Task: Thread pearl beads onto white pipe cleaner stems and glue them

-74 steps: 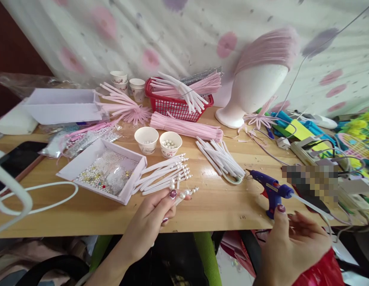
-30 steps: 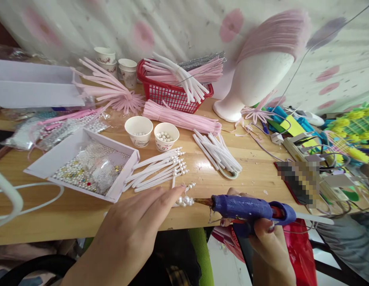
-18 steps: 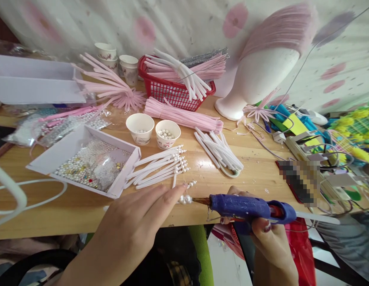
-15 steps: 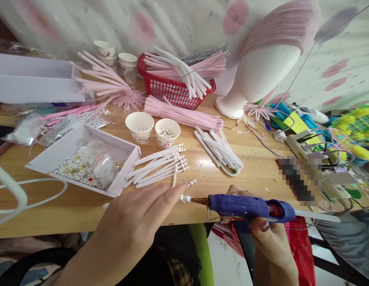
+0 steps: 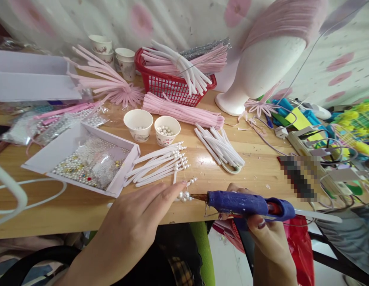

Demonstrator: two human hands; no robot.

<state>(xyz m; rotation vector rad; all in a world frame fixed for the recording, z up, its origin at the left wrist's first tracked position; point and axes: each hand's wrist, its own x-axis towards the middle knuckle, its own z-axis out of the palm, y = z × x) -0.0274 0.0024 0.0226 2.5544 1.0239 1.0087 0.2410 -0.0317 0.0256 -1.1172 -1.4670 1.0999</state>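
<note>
Left hand [image 5: 133, 216]: fingers nearly straight; round white pearl beads [image 5: 186, 196] are held at its fingertips, grip partly hidden.
Right hand [image 5: 267, 239]: wrapped around a blue plastic glue gun [image 5: 238, 203], tip pointed at the beads.
Bead-tipped white stems [image 5: 156, 167]: laid just beyond the left hand.

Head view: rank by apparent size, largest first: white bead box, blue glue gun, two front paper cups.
1. White bead box
2. Blue glue gun
3. Left front cup and right front cup: too alike to rank
</note>
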